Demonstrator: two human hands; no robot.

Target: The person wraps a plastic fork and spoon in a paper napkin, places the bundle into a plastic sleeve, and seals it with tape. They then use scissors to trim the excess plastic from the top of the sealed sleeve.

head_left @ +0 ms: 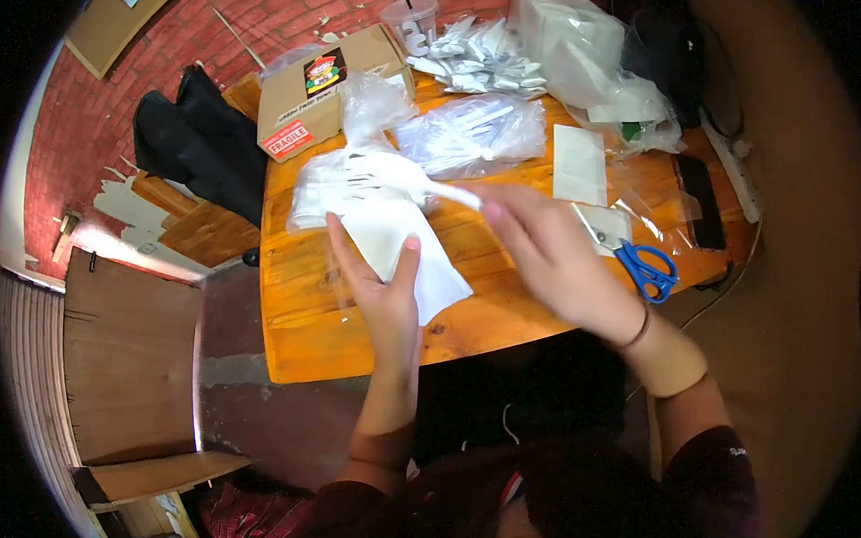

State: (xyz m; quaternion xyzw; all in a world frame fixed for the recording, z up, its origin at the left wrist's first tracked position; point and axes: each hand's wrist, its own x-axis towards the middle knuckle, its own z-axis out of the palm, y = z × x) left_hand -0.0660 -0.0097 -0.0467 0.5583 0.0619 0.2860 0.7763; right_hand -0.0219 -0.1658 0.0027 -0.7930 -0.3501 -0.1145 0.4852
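Note:
A white plastic fork [419, 181] is pinched by its handle end in my right hand [554, 250]. Its tines point left, over a clear plastic bag [310, 194] of white items. My left hand [382, 286] grips a folded white paper [403, 249], thumb on top and the other fingers at its left edge and behind. The fork's head overlaps the upper end of that paper in this view. To the right of my right hand lie blue-handled scissors [647, 272], their blades partly over a pale sheet.
On the wooden table [324, 332] stand a cardboard box [333, 85], a plastic cup [409, 26], a heap of silvery packets [481, 57] and a bag of white utensils [478, 133]. A white rectangle [579, 165] and a dark phone [700, 203] lie at the right.

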